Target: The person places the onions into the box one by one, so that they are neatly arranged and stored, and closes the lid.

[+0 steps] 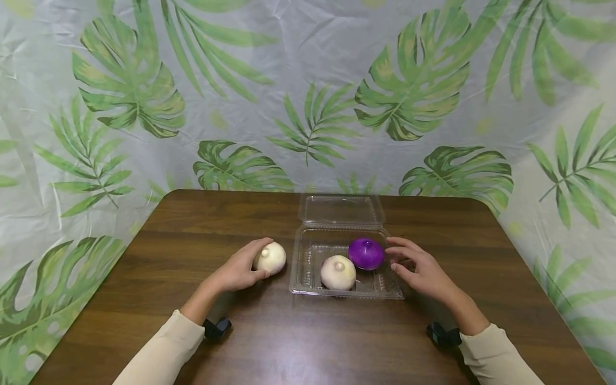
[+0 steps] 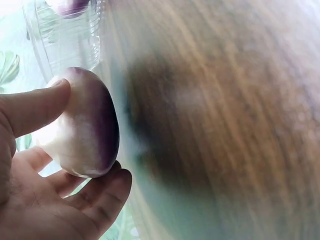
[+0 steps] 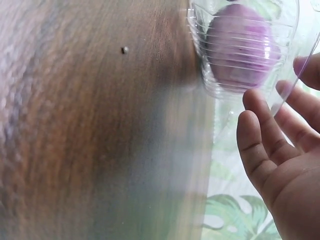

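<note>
In the head view my left hand [image 1: 239, 266] grips a pale turnip [image 1: 272, 259] left of a clear plastic clamshell box [image 1: 299, 267]. In the left wrist view the thumb presses one side of this turnip [image 2: 85, 125], whose base is purple, and the fingers curve round the other side. I cannot tell whether it touches the table. Inside the box sit another pale turnip [image 1: 338, 273] and a purple turnip [image 1: 367, 253]. My right hand [image 1: 423, 267] is at the box's right edge, fingers loosely bent and spread around the rim, holding no turnip.
The box's hinged lid [image 1: 341, 209] lies folded back toward the far table edge. A brown wooden table [image 1: 231, 342] carries everything. Behind it hangs a leaf-print cloth [image 1: 313, 69]. Dark bands with cameras [image 1: 217, 328] are on both wrists.
</note>
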The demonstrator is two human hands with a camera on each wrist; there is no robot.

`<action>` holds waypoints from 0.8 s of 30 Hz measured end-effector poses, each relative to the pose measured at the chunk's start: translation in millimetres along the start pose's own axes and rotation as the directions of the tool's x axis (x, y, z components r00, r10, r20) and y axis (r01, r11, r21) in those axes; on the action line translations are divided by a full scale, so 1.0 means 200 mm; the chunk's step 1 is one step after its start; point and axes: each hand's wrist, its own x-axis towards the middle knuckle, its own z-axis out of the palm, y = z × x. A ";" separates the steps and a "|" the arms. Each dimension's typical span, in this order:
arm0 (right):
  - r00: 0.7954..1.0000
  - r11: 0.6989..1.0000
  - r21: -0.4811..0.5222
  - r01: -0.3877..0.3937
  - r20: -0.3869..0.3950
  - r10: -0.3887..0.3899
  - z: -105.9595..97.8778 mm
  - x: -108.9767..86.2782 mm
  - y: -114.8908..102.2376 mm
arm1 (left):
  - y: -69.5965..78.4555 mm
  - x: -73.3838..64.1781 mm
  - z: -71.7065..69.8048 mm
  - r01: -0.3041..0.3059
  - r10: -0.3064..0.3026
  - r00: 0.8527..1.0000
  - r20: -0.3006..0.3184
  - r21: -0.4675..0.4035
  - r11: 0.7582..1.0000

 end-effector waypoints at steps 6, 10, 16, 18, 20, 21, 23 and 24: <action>1.000 1.000 -0.012 0.009 -0.005 -0.009 0.00 0.00 0.01 | 0.02 0.01 -0.02 -0.005 0.005 1.000 -0.007 -0.004 1.000; 1.000 1.000 -0.018 0.006 -0.003 -0.006 0.00 0.01 0.01 | 0.04 0.02 -0.04 -0.022 0.022 1.000 -0.021 -0.002 1.000; 1.000 1.000 -0.013 -0.003 0.002 0.003 0.00 0.00 0.01 | 0.05 0.03 -0.06 -0.022 0.022 1.000 -0.017 -0.004 1.000; 1.000 1.000 -0.010 -0.004 0.002 0.004 0.00 0.00 0.01 | 0.06 0.03 -0.07 -0.020 0.020 1.000 -0.018 -0.006 1.000; 1.000 1.000 -0.009 -0.001 0.002 0.001 0.00 0.00 0.01 | 0.06 0.04 -0.08 -0.012 0.011 1.000 -0.019 -0.017 1.000; 1.000 1.000 -0.008 0.001 0.001 -0.001 0.00 0.00 0.01 | 0.07 0.04 -0.08 -0.011 0.011 1.000 -0.019 -0.018 1.000; 1.000 1.000 -0.007 0.003 0.001 -0.003 0.00 0.00 0.01 | 0.07 0.04 -0.09 -0.004 0.004 1.000 -0.016 -0.029 1.000; 1.000 1.000 -0.005 0.002 0.001 -0.002 0.00 0.00 0.01 | 0.07 0.04 -0.09 -0.001 0.000 1.000 -0.014 -0.034 0.999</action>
